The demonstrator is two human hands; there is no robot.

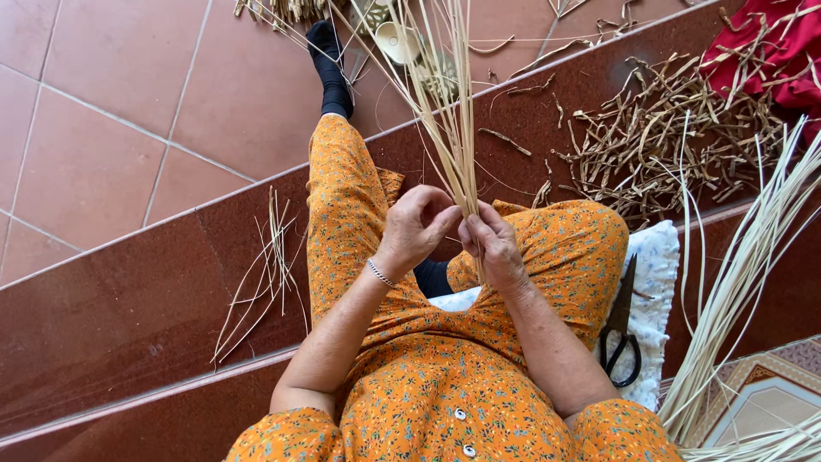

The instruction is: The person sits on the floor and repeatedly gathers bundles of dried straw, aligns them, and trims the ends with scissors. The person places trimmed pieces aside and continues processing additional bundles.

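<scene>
Where the two hands meet above the lap, I see a bundle of pale straw strips (457,128) pinched at its lower end and fanning away toward the top edge, where its tips are cut off. The left hand (417,227) curls its fingers closed on the bundle from one side; the right hand (494,246) clamps it from the other, and the strip ends inside the fists are hidden. Just right of the bundle's base, black scissors (621,329) lie on a white cushion (657,282). Further right, a long sheaf of pale strips (744,282) runs out of frame, with a heap of brown trimmings (667,141) above it. Left of the bundle, a few loose strips (265,274) lie on the dark red step (120,316), beyond which are terracotta floor tiles (111,77).
</scene>
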